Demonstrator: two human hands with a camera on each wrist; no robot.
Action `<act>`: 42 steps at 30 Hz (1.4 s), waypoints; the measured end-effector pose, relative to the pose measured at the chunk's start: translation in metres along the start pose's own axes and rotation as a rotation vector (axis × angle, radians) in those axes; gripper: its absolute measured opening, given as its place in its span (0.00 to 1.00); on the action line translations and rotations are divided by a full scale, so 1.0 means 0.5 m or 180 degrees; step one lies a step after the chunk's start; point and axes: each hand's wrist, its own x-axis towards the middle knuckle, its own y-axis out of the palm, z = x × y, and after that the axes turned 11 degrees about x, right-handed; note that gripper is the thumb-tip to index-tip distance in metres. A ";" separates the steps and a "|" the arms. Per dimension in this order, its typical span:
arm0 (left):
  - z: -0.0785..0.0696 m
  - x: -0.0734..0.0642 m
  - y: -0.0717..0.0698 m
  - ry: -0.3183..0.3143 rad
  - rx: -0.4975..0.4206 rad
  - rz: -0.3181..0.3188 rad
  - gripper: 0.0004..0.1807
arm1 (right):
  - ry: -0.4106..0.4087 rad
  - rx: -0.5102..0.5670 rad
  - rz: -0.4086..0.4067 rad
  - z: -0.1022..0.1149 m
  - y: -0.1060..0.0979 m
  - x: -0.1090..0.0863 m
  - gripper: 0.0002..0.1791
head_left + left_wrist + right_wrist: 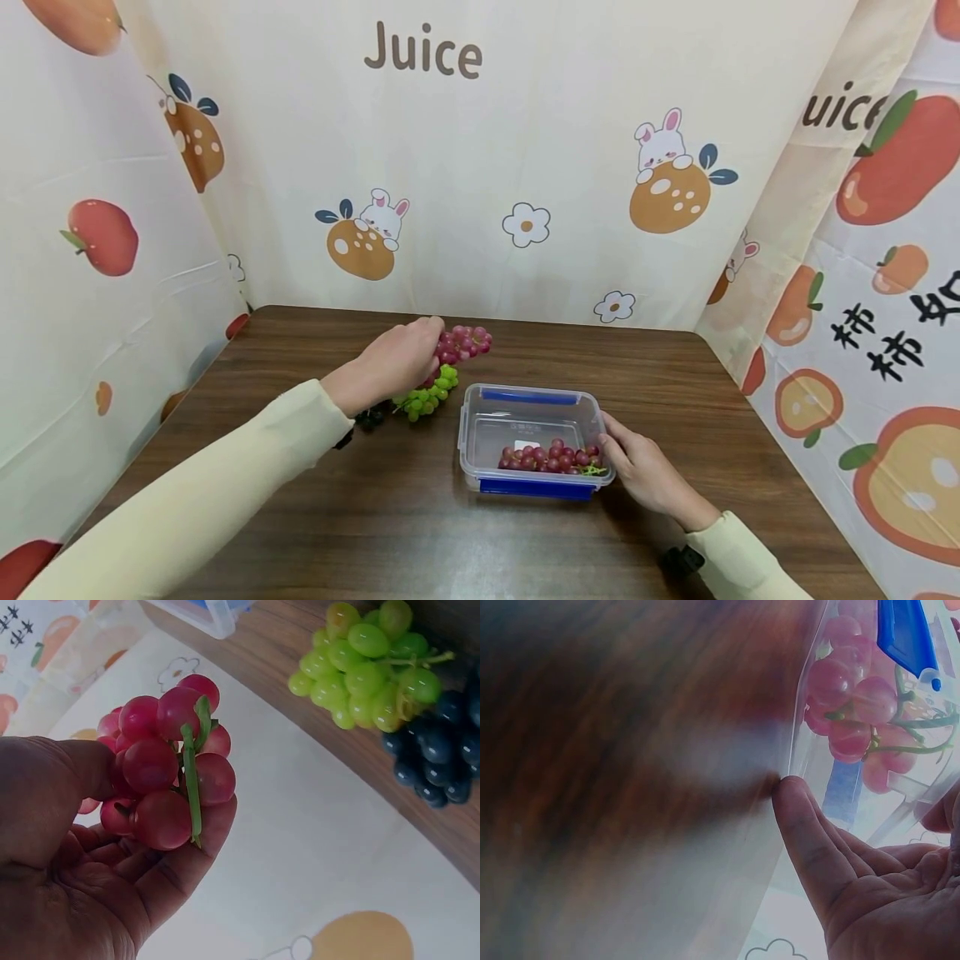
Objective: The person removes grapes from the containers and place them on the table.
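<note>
A bunch of red grapes (468,342) is pinched between the thumb and fingers of my left hand (401,358), raised over the table's back part. Its green stem (193,787) shows in the left wrist view. My right hand (648,471) holds the right side of a clear plastic container (517,412), thumb at the rim and fingers along the outer wall. Another bunch of red grapes (551,460) lies inside, along the near wall. Below my left hand are green grapes (423,402) and dark grapes (369,418), the latter partly hidden by my arm.
The container, which has blue clips (536,489), stands without a lid on the brown wooden table (360,517). A printed cloth (465,167) hangs behind the table and at both sides.
</note>
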 end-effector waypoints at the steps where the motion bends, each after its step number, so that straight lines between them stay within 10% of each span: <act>1: 0.005 -0.002 0.000 -0.0018 0.0000 -0.0015 0.09 | -0.0001 -0.0004 0.0000 0.000 0.000 0.000 0.27; 27: 0.147 -0.054 0.011 -0.0492 -0.0070 -0.0185 0.04 | 0.0035 0.0012 0.0044 0.000 -0.004 0.001 0.28; 42: 0.227 -0.095 0.033 -0.0946 -0.0287 0.0163 0.14 | 0.0023 -0.0026 0.0029 0.004 -0.001 0.001 0.27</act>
